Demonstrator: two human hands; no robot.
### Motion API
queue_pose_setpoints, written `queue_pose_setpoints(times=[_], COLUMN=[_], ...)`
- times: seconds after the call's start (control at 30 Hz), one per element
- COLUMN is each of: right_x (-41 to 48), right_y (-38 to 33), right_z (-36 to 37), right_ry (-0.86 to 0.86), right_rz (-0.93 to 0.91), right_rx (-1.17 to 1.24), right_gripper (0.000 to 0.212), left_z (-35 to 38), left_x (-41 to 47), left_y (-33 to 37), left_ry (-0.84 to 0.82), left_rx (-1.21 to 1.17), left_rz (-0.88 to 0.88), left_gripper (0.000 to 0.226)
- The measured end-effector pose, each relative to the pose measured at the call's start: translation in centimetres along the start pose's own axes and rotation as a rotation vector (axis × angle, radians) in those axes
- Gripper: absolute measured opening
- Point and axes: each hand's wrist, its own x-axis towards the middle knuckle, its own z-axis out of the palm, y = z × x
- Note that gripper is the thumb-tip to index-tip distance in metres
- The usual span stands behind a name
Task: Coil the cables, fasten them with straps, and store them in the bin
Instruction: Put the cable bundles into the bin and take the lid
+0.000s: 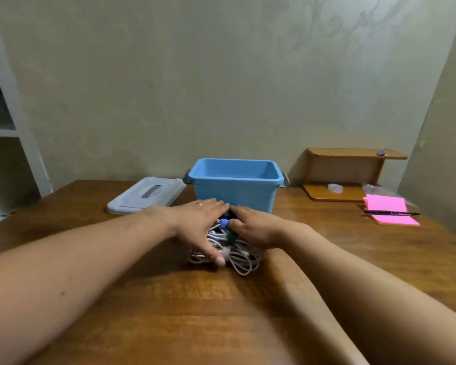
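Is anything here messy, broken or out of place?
Nothing is broken or spilled. The only untidy spot is the heap of white cables on the table, before the blue bin, under the left hand and right hand. The bin's lid lies off, beside it.
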Motion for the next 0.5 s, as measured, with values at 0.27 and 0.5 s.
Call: queue_pose_setpoints(times=[0.27,0.5], right_x=[1.3,2.5], right_y=[1.1,-0.3], right_z=[-0.7,-2.2], right_ry=[-0.172,-0.275], right_rz=[0.036,0.086], right_rx=[-0.096,-0.358], right_gripper=[0.119,0.129], left_z=[0.7,0.4], left_x=[2.1,3.2], left_y=[-1.2,-1.6], left_ry=[-0.036,-0.065], left_rx=[-0.168,-0.122], left_rz=[0.006,0.014], left_gripper=[0.141,0.129])
